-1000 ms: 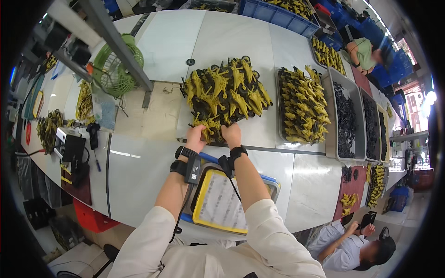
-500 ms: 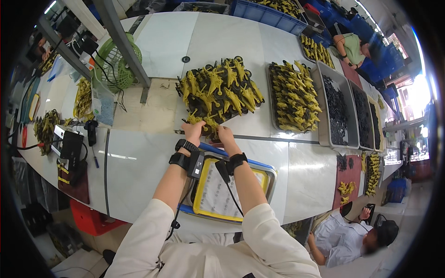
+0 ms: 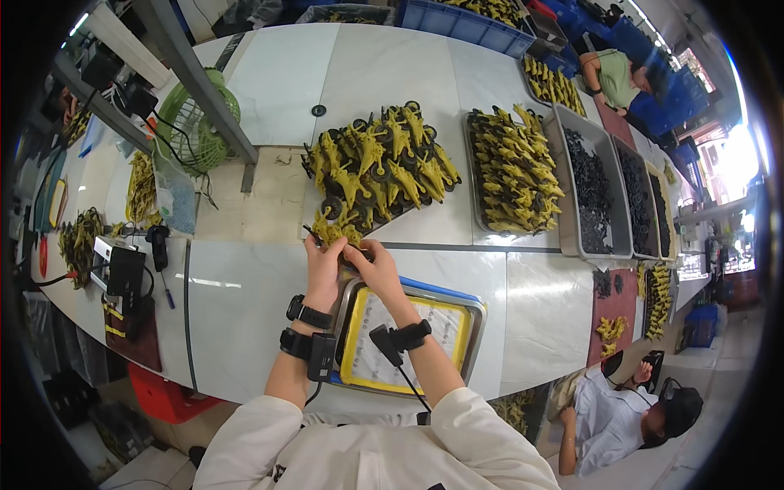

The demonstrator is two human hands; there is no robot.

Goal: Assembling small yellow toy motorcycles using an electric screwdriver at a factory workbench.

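Observation:
My left hand (image 3: 323,269) grips a yellow toy motorcycle (image 3: 336,227) with black parts at the near left corner of a dense pile of similar toy motorcycles (image 3: 384,167). My right hand (image 3: 377,268) closes in a pinch at the near side of the same toy, its fingertips close to the left hand's. The exact grip points are partly hidden by my fingers. Below my wrists lies a metal tray (image 3: 480,331) holding a yellow-rimmed sheet (image 3: 392,384) with a white surface and rows of small dark marks.
Right of the pile stands a tray of yellow-and-black toys (image 3: 514,171). Beyond it are grey bins of black parts (image 3: 588,192). At left are a green basket (image 3: 196,122), a metal post (image 3: 204,82) and a black device (image 3: 126,269). A co-worker (image 3: 608,416) sits at lower right.
Both hands have drawn slightly nearer to me and come closer together. The toy they hold has shifted left and nearer, and the right hand has turned inward.

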